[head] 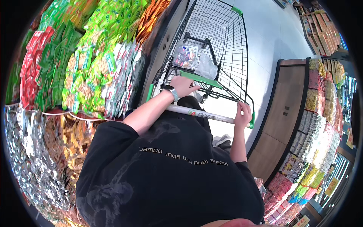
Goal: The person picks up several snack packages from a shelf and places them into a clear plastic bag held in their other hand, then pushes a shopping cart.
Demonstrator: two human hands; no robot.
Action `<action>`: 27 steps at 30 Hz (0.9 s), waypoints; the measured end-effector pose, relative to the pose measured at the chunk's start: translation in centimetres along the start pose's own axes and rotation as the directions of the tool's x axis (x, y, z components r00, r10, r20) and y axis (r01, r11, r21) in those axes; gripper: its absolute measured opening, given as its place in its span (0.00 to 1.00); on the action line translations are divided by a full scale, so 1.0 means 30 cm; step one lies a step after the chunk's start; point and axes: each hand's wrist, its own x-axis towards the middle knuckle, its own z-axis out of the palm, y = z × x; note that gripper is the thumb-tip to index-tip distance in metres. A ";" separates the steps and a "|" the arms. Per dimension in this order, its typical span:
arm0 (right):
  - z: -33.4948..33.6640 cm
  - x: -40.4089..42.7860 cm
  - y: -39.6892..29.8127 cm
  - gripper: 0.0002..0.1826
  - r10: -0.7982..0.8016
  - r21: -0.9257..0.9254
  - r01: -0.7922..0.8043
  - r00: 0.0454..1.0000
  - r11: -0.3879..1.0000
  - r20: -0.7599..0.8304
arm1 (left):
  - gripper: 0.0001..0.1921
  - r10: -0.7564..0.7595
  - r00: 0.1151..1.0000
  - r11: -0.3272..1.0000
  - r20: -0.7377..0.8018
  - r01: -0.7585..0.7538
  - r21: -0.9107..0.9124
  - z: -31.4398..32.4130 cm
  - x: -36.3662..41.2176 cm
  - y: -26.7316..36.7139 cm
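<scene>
A wire shopping cart (231,56) with green corner pieces stands before me, its pale handlebar (208,115) crossing in front of my body. My left hand (183,85), with a watch and a light band at the wrist, is beyond the handlebar, over the green flap (200,79) of the cart's seat. Its thumb is apart from the bent fingers, and nothing shows between them. At the handlebar's right end is my right hand (243,113), fingers bent; its grip is unclear. In the basket lie a clear bag of small colourful packets (185,55) and a translucent plastic bag (206,66).
Bagged snacks in green, red and white packs (88,73) fill the shelf close on the left, with shiny packs (34,142) lower down. A wood-panelled display end (286,113) and shelves of packets (306,147) stand right. Pale tiled floor (263,37) runs beside the cart.
</scene>
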 end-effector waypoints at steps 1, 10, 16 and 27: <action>0.014 0.045 0.019 0.07 0.009 -0.010 -0.010 0.999 1.000 -0.049 | 0.27 0.014 1.000 1.000 -0.017 -0.014 0.003 0.001 0.043 -0.011; 0.152 0.428 0.173 0.04 0.210 0.102 -0.204 0.976 0.974 -0.056 | 0.25 -0.046 0.989 0.987 0.138 0.066 -0.147 -0.180 0.450 -0.066; 0.337 0.857 0.312 0.04 0.295 0.366 -0.519 0.804 0.773 0.517 | 0.24 -0.052 0.982 0.979 0.181 0.086 -0.182 -0.319 0.664 -0.068; 1.285 1.328 0.801 0.31 0.074 -0.092 0.025 0.406 0.995 0.911 | 0.14 -0.113 0.981 0.988 -0.160 0.094 -0.121 -0.425 1.057 -0.065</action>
